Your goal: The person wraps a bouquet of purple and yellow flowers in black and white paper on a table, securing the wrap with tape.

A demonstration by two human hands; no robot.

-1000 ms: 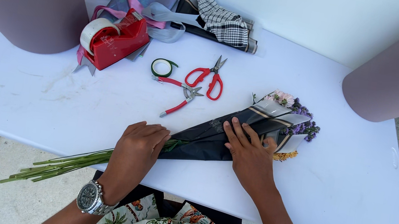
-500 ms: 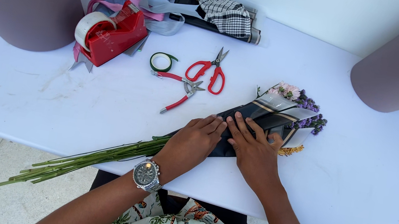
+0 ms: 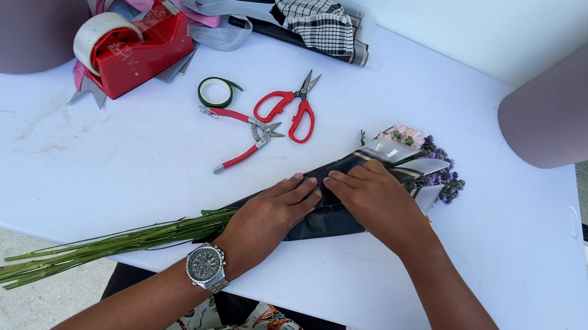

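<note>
Both hands, left hand (image 3: 271, 213) and right hand (image 3: 375, 202), press flat on the dark wrapping paper (image 3: 328, 222) already folded around the flowers (image 3: 429, 164), stems (image 3: 96, 251) bare, red tape dispenser (image 3: 131, 42) untouched.

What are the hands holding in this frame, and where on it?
Both hands, left and right, press flat on the dark wrapping paper around the bouquet's middle, pinning it to the table; neither grips the stems.
</note>
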